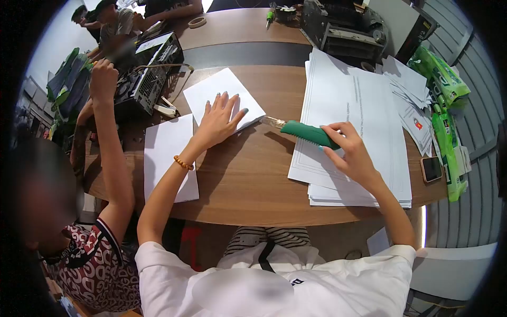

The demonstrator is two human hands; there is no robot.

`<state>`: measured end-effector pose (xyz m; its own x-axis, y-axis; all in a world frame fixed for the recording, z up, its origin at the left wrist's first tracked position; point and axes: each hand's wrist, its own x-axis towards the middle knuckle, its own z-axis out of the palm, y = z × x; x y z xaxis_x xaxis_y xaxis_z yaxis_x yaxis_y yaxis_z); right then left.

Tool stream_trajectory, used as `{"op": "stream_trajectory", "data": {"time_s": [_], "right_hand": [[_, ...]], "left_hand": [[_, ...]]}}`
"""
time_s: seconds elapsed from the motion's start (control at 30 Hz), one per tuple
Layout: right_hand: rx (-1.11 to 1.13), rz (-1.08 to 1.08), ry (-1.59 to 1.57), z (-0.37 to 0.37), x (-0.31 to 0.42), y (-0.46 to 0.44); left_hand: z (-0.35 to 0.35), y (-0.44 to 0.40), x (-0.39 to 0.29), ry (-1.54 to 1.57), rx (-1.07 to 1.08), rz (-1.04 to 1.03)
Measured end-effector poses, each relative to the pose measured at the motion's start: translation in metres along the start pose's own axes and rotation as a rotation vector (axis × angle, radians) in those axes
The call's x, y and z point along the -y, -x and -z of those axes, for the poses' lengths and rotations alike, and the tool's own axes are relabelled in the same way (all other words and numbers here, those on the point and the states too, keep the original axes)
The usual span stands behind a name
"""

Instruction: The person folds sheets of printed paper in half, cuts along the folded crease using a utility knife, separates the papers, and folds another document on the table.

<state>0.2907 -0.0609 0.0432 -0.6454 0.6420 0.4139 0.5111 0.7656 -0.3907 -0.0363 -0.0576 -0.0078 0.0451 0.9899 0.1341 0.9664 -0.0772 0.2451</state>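
My left hand [217, 122] lies on a tilted stack of white paper [208, 89], its fingers spread and pressing down. In my right hand [346, 148] is a green-handled tool [309, 133] with a ridged lower edge and a shiny metal end. That end reaches the right corner of the paper under my left hand; whether it grips the sheets cannot be made out. Another white sheet [168, 158] lies below and left of it, partly under my left forearm. Beneath my right hand spreads a big pile of printed sheets [364, 111].
A person's raised arm [112, 142] is close on my left, beside an opened computer case [150, 79]. At the back stand a dark printer-like machine [343, 31] and a roll of tape [197, 22]. A phone [431, 169] and green packages [446, 84] lie at the right edge.
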Motion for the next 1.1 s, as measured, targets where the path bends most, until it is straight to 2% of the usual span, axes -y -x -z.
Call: {"op": "stream_trajectory", "data": {"time_s": [0.17,0.23,0.27,0.47,1.1], "right_hand": [[0.036,0.001,0.012,-0.01,-0.007,-0.011],[0.035,0.008,0.011,-0.012,-0.009,-0.01],[0.037,-0.002,0.004,-0.012,-0.009,-0.009],[0.046,-0.03,-0.009,-0.017,-0.013,-0.008],[0.055,-0.032,-0.05,-0.017,-0.009,-0.01]], "left_hand": [[-0.015,-0.012,0.003,-0.056,-0.16,0.002],[-0.025,-0.017,0.007,-0.129,-0.163,0.037],[-0.022,-0.016,0.003,-0.066,-0.155,0.073],[-0.035,-0.017,0.01,-0.18,-0.204,0.045],[-0.034,-0.015,0.007,-0.111,-0.252,0.092]]}}
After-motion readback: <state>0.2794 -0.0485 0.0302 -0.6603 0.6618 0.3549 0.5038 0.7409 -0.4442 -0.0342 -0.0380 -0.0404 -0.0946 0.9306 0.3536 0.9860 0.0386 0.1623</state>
